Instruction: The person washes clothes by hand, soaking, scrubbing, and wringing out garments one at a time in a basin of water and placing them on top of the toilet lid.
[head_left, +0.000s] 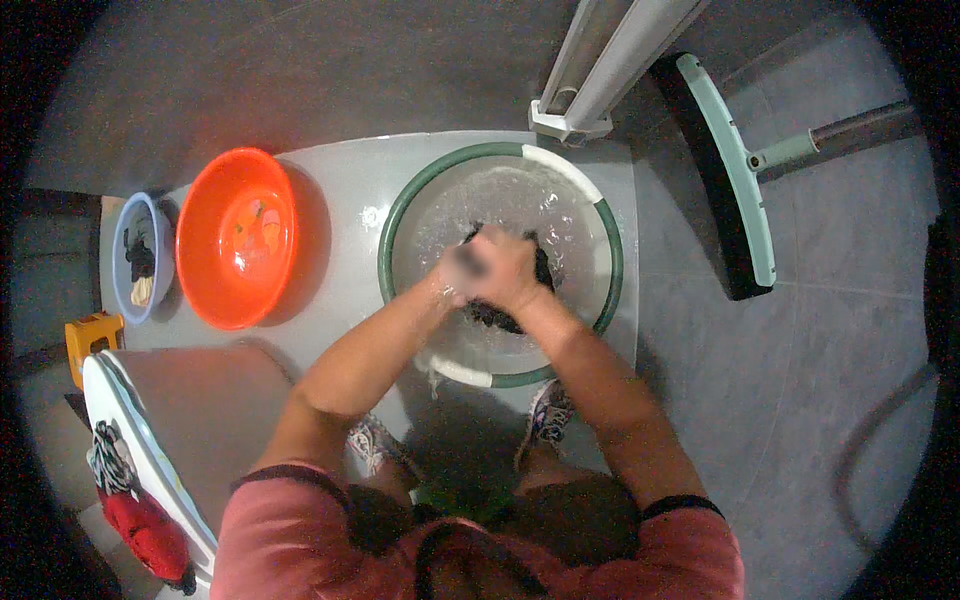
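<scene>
Both of my hands are pressed together over a round basin (386, 232) with a green-and-white rim, which holds sudsy water. My left hand (462, 277) is closed on a wet black cloth (496, 319), and a dark bit of it shows blurred at the fingers. Against it, my right hand (512, 268) also grips the cloth with bent fingers. Part of the black cloth spreads into the water below and beside the hands. Foam and drops lie around it; the exact grip of the fingers is smeared by motion.
On the left stand an orange basin (190, 240) with a few colourful shapes inside and a pale blue basin (122, 275) holding dark and cream cloths. Red and striped clothes (145, 530) hang over a white edge. A floor squeegee (740, 175) leans at right. My shoes (545, 415) flank the basin's near side.
</scene>
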